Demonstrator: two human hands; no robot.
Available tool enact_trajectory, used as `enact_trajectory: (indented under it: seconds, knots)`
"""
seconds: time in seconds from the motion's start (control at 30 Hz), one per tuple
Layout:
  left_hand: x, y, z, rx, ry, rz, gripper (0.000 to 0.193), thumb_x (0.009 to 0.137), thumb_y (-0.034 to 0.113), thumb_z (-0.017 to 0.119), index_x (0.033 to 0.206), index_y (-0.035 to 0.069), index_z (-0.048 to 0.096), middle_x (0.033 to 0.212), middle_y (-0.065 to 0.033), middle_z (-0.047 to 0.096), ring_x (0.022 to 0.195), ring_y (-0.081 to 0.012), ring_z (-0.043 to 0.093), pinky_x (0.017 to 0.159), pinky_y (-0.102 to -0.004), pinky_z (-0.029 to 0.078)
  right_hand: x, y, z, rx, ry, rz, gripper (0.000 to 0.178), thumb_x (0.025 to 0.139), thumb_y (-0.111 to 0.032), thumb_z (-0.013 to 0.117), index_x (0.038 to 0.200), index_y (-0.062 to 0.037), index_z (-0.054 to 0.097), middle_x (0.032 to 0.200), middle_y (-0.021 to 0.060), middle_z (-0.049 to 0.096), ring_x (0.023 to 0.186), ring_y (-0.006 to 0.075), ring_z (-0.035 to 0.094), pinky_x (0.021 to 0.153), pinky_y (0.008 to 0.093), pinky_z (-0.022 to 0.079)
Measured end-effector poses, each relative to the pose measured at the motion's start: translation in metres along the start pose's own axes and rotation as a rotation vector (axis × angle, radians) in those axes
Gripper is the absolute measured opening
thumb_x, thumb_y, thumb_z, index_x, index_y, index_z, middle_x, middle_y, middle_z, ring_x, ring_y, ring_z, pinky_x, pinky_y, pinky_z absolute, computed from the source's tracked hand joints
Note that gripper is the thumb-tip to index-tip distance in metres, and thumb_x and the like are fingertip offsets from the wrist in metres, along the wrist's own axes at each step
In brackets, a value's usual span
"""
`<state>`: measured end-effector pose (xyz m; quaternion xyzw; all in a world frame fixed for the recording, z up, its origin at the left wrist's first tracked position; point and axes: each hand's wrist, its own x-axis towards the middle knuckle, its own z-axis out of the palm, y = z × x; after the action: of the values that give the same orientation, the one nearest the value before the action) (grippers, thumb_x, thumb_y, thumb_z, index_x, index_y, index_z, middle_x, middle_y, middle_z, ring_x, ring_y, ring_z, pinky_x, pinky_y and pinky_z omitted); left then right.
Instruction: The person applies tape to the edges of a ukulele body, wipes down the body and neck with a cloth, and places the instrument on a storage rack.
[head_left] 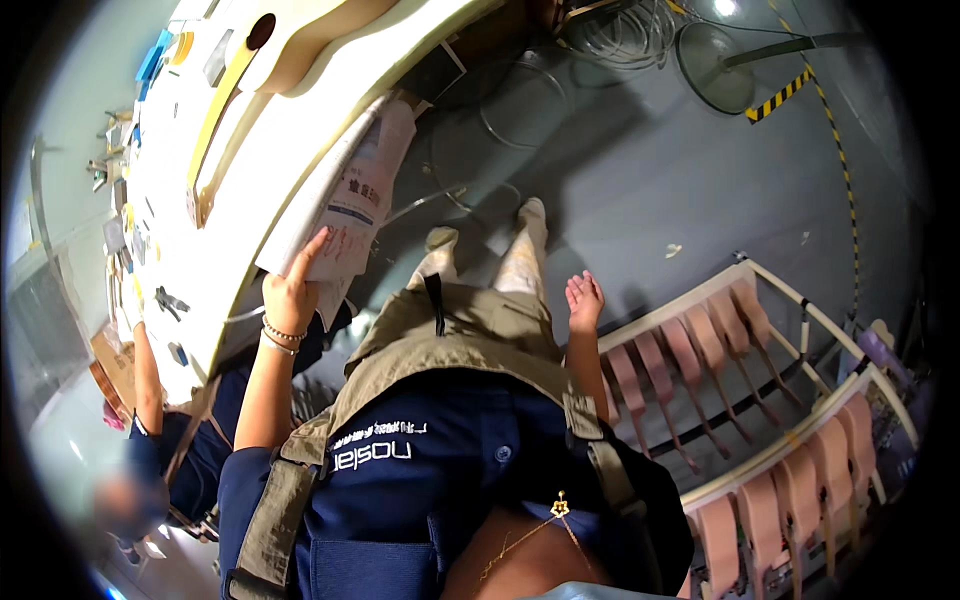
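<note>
My left hand (288, 298) is at the near edge of a stack of printed paper sheets (352, 212), gripping its lower corner with a finger laid over the top sheet. The sheets lie along the rim of the white workbench (290, 140) and hang partly past it. Away from the bench, my right hand (584, 300) hangs in the air by my side, palm up, fingers loosely apart and nothing in them. An unfinished pale guitar (310, 40) with a yellowish neck lies farther up the bench.
At the right, racks (800, 300) hold several pinkish guitar-shaped pieces (705, 335) in rows. Coiled clear hose (630, 35) and a round stand base (715, 70) are on the far floor. Another person (180, 450) works at the left, beside small tools on the bench.
</note>
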<state>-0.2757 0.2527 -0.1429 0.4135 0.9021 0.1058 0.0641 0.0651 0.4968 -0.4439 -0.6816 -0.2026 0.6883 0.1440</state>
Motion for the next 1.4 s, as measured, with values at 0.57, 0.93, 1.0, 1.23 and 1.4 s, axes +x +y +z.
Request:
enact_trajectory:
  seconds: [0.57,0.93,1.0,1.23,1.4]
  knots:
    - [-0.072,0.088,-0.087,-0.024,0.653,-0.085,0.025,0.079,-0.001,0.06,0.102,-0.011,0.061,0.094,-0.0237,0.065,0.087,-0.0288,0.066,0.079,-0.0354,0.052,0.084,-0.161,0.033,-0.665,-0.177,-0.199,0.032,0.089,-0.03,0.056,0.115,-0.0107,0.055,0.097,0.0067,0.063,0.081,0.0154,0.062,0.066,0.0275,0.048]
    - [-0.076,0.002,-0.18,0.021,1.37,-0.315,0.033,0.086,0.003,0.044,0.11,-0.016,0.053,0.111,-0.0223,0.059,0.094,-0.0263,0.062,0.085,-0.0356,0.05,0.041,-0.125,0.102,-0.821,-0.561,-0.298,0.026,0.09,-0.026,0.056,0.11,-0.0107,0.058,0.09,0.0043,0.065,0.073,0.0118,0.062,0.057,0.0236,0.048]
    - [-0.068,-0.03,-0.203,-0.126,1.474,-0.275,0.032,0.086,-0.002,0.04,0.111,-0.016,0.053,0.112,-0.0216,0.059,0.093,-0.0251,0.062,0.082,-0.034,0.052,0.034,-0.115,0.11,-0.837,-0.529,-0.266,0.027,0.09,-0.027,0.055,0.112,-0.0106,0.058,0.091,0.0048,0.065,0.074,0.0126,0.062,0.06,0.0242,0.048]
    - [-0.002,-0.171,-0.252,0.682,1.273,-0.212,0.052,0.069,-0.01,0.044,0.112,0.01,0.063,0.108,-0.0068,0.065,0.089,-0.016,0.066,0.068,-0.025,0.053,0.032,-0.119,0.184,-0.722,-0.367,-0.345,0.025,0.091,-0.025,0.054,0.112,-0.0101,0.057,0.088,0.0059,0.064,0.071,0.0144,0.063,0.055,0.0226,0.047]
    - [0.075,-0.316,-0.272,0.86,1.047,-0.027,0.042,0.074,0.003,0.065,0.112,0.02,0.064,0.1,-0.0044,0.067,0.083,-0.02,0.067,0.073,-0.0305,0.054,-0.009,-0.134,0.26,-0.533,-0.291,-0.464,0.027,0.092,-0.024,0.053,0.113,-0.008,0.056,0.086,0.0045,0.063,0.069,0.0128,0.061,0.054,0.0213,0.047]
